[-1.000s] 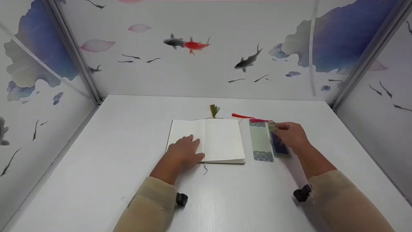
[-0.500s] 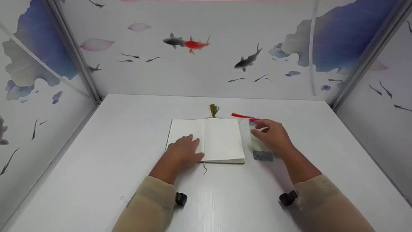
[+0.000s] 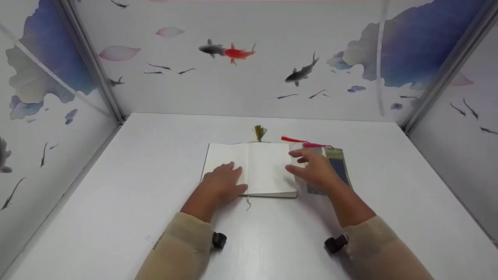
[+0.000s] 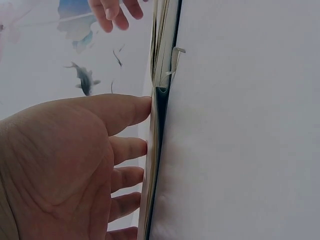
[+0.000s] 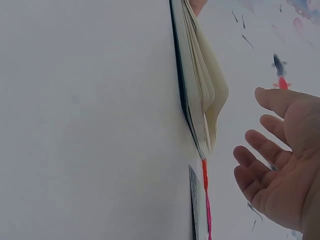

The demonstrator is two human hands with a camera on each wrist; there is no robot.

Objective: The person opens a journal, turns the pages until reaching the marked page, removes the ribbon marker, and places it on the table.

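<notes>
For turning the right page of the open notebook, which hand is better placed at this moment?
Probably the right hand: it holds nothing and is close to the outer edge of the right page. The left hand rests on the left page, farther from that edge.

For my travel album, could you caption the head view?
Left grip rests on an open notebook; right grip hovers by its right edge, near two bookmarks.

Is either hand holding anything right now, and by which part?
Nothing is held: the left hand rests on the open notebook; the right hand is empty.
</notes>
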